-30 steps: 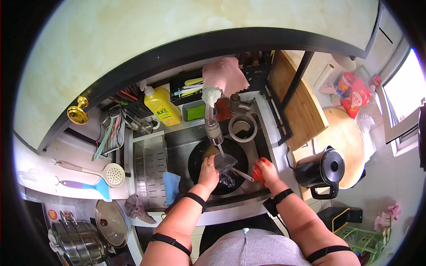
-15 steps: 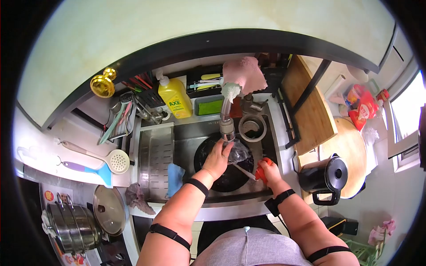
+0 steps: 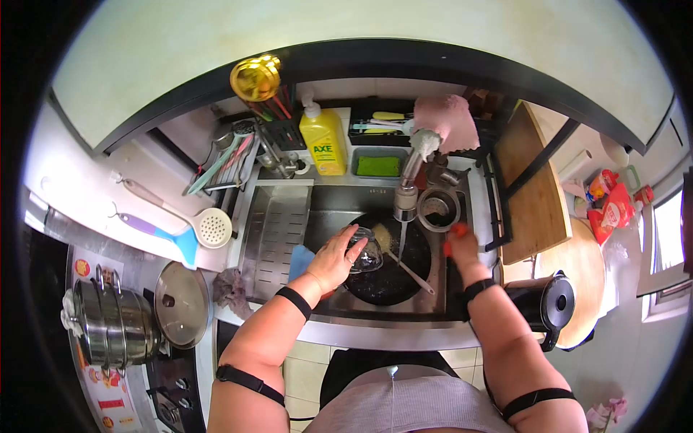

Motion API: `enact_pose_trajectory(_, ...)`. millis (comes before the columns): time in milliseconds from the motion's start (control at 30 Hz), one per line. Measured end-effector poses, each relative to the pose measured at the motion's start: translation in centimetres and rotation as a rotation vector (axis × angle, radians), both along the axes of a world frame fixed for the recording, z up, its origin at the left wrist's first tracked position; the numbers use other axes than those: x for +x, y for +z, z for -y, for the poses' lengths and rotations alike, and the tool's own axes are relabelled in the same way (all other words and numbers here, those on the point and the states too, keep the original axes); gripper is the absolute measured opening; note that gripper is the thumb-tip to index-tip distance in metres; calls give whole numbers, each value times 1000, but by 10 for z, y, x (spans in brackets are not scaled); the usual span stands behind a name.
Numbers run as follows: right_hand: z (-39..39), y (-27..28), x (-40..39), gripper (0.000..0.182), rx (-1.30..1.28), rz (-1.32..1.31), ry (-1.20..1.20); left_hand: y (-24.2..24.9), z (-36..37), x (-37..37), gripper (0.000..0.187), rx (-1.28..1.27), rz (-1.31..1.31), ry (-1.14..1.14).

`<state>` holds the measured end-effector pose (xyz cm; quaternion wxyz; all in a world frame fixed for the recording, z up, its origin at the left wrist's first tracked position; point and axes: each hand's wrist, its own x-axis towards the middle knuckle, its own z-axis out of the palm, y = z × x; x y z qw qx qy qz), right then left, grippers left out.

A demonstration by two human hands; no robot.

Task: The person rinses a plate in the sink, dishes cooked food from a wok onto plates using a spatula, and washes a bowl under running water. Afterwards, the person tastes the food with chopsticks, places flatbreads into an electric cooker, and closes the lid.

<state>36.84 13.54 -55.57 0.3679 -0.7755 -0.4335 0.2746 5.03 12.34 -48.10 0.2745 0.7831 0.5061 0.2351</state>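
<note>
My left hand [image 3: 336,258] grips a clear, see-through bowl [image 3: 367,258] above the left part of a round black pan [image 3: 390,290] in the sink. My right hand [image 3: 464,247] is closed around a small orange-red object [image 3: 455,234], whose kind I cannot make out, beside the sink strainer [image 3: 438,209]. Lying in the pan is a brush [image 3: 415,275] with a pale handle and tan head, touched by neither hand. From the faucet [image 3: 406,202], water runs down into the pan.
A blue cloth [image 3: 300,260] lies by the drainboard [image 3: 278,238]. Behind the sink stand a yellow AXE soap bottle [image 3: 323,143] and a green sponge [image 3: 378,167] in a tray. At right are a wooden board [image 3: 534,191] and a black kettle [image 3: 556,299].
My left hand moved left from under the faucet with the clear bowl. My right hand shifted up and right, carrying the orange-red object to the strainer. The brush now lies free in the pan.
</note>
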Motion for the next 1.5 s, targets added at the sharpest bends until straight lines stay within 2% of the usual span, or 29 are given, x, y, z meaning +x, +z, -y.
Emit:
enact_pose_trajectory(33, -17, 3, 6, 32, 141, -6, -23, 2, 3, -5, 47, 1, -3, 16)
enact_pose_trajectory(100, -57, 18, 19, 49, 154, -80, -62, 7, 11, -16, 44, 70, -37, -24)
enact_pose_trajectory(133, -75, 17, 29, 60, 212, 183, -22, 3, 13, -22, 44, 70, -40, -7)
enact_pose_trajectory(167, -93, 21, 38, 66, 142, 205, -14, -4, 15, -29, 42, 108, -63, 11)
enact_pose_trajectory(200, -94, 54, 27, 68, 42, 257, -43, -8, 17, -35, 40, 147, -85, 29)
enact_pose_trajectory(267, -133, 19, 55, 68, 62, 260, 24, 2, 24, -45, 39, 186, -111, 51)
enact_pose_trajectory(300, -139, 26, 49, 68, 76, 263, 75, 6, 27, -50, 39, 222, -139, 56)
enact_pose_trajectory(333, -141, 30, 42, 58, 22, 75, 82, 7, 28, -57, 39, 223, -143, 75)
enact_pose_trajectory(400, -129, 59, 24, 51, 2, 50, 168, 8, 33, -69, 40, 448, -330, -21)
enact_pose_trajectory(467, -124, 62, 19, 33, 57, 90, 254, 7, 36, -69, 41, 352, -224, 39)
enact_pose_trajectory(500, -121, 57, 16, 33, 58, 91, 258, 7, 36, -69, 41, 260, -117, 90)
enact_pose_trajectory(600, -105, 42, 13, 32, 183, 159, 187, 4, 35, -65, 41, 213, -57, 131)
enact_pose_trajectory(667, -89, 34, 6, 35, 57, 166, 300, 3, 33, -64, 42, 216, -67, 113)
enact_pose_trajectory(800, -53, 30, -21, 38, 21, 241, 424, 8, 31, -62, 43, 173, -8, 116)
enact_pose_trajectory(867, -40, 26, -33, 36, 338, 159, 369, 7, 30, -63, 43, 182, 4, 123)
enact_pose_trajectory(900, -32, 23, -40, 36, 337, 160, 372, 6, 30, -63, 43, 191, 13, 127)
enact_pose_trajectory(967, -13, 11, -50, 36, 164, 172, 319, 2, 31, -63, 41, 148, 26, 164)
enact_pose_trajectory(1033, -9, -74, -26, 38, -542, 414, 722, -2, 33, -63, 39, 113, 38, 193)
enact_pose_trajectory(1067, -7, -63, -33, 38, -530, 418, 723, -4, 35, -65, 37, 243, -97, 134)
enact_pose_trajectory(1100, -1, -40, -45, 40, -454, 314, 583, -6, 36, -67, 37, 368, -232, 84)
enact_pose_trajectory(1133, 3, -25, -53, 42, -388, 207, 445, -6, 38, -67, 48, 355, -203, 99)
enact_pose_trajectory(1167, 0, -28, -53, 42, -391, 210, 451, -6, 41, -66, 48, 350, -202, 105)
enact_pose_trajectory(1233, -18, -39, -49, 38, -13, 254, 528, -4, 46, -63, 57, 304, -160, 182)
enact_pose_trajectory(1267, -34, -44, -44, 38, -6, 253, 533, -5, 47, -62, 57, 310, -162, 187)
enact_pose_trajectory(1300, -56, -52, -36, 39, -49, 127, 566, -9, 48, -62, 59, 266, -151, 223)
enact_pose_trajectory(1367, -94, -32, -43, 39, -92, -2, 619, -19, 57, -59, 61, 222, -146, 279)
enact_pose_trajectory(1433, -135, 36, -67, 55, 244, 501, 703, -28, 62, -55, 61, 84, 71, 404)
enact_pose_trajectory(1467, -165, 18, -62, 63, 473, 634, 751, -11, 62, -51, 60, 179, -12, 388)
enact_pose_trajectory(1500, -174, 32, -72, 63, 482, 622, 761, -10, 62, -50, 60, 182, -23, 401)
